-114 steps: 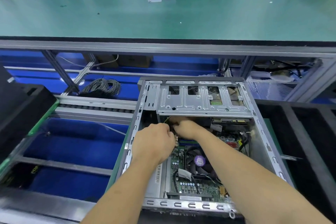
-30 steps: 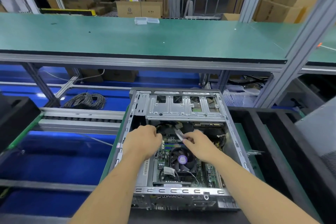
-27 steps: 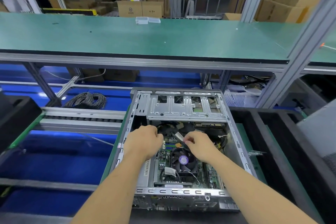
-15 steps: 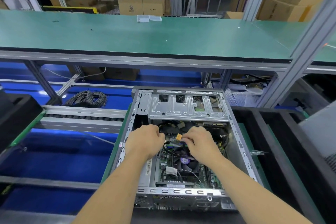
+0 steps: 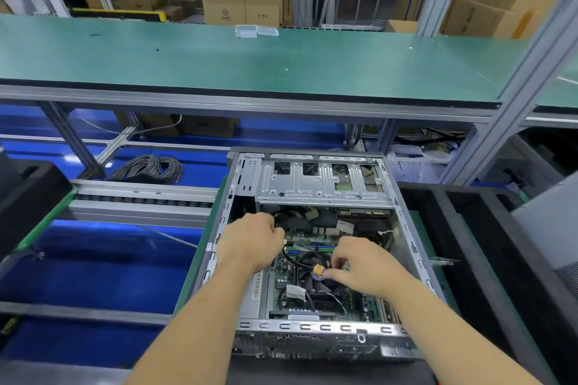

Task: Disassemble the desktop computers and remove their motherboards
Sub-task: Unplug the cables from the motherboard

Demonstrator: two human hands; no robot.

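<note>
Right hand (image 5: pixel 362 272) pinches a small orange connector (image 5: pixel 318 269) between thumb and fingertips, holding it just above the CPU fan (image 5: pixel 316 278); the black cable (image 5: pixel 292 259) attached to it loops up and to the left toward the left hand (image 5: pixel 253 241). That hand is curled into a loose fist at the left inner wall of the case, and appears to grip the far end of the same cable, though the fingers are turned away and the contact itself is hidden. Judged purpose: the lead is held by its plug, not its wire, so that it can be drawn free of the board without strain, while the other hand gathers the slack clear of the fan. The desktop computer (image 5: pixel 312 327) lies on its side with the side panel off, opening upward, set between black foam trays on the lower bench level, which gives both hands direct access from above. Its motherboard (image 5: pixel 312 306) is seated in the bottom of the chassis, below the silver drive cage (image 5: pixel 322 187), with other plugs and wires visible near the cage. Assessment: cable clearance in hand; board removal not yet begun.
</note>
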